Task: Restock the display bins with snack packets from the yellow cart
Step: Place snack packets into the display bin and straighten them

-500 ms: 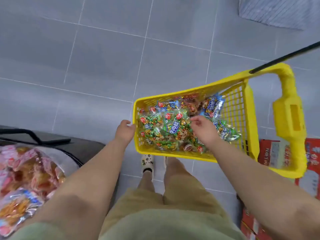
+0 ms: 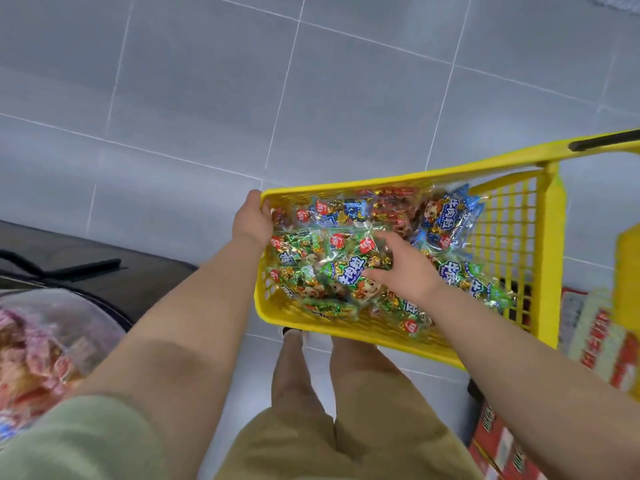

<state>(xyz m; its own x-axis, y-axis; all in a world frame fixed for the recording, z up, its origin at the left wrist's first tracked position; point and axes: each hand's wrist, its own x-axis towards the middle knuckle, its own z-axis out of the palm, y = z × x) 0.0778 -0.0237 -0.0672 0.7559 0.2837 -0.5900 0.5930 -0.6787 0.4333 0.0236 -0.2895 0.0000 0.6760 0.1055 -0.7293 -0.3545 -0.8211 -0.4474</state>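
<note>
The yellow cart (image 2: 516, 244) stands in front of me, its basket holding several clear snack packets in green, blue and red. My left hand (image 2: 251, 220) grips the basket's left rim at the far corner, fingers curled over the edge. My right hand (image 2: 401, 268) is inside the basket, fingers and thumb closing round a green snack packet (image 2: 346, 268) on top of the pile. A blue packet (image 2: 446, 216) leans against the far right of the pile. Green packets (image 2: 467, 275) lie to the right of my wrist.
A display bin (image 2: 41, 344) with pink and orange packets sits at the lower left, beside a dark shelf edge (image 2: 114, 268). Red and white cartons (image 2: 599, 344) are stacked on the floor to the right, under the cart handle (image 2: 627, 271). Grey floor tiles lie beyond.
My left hand has moved up along the rim to the far corner. My right hand has shifted left onto a green packet and closed round it. The view has drawn closer to the cart.
</note>
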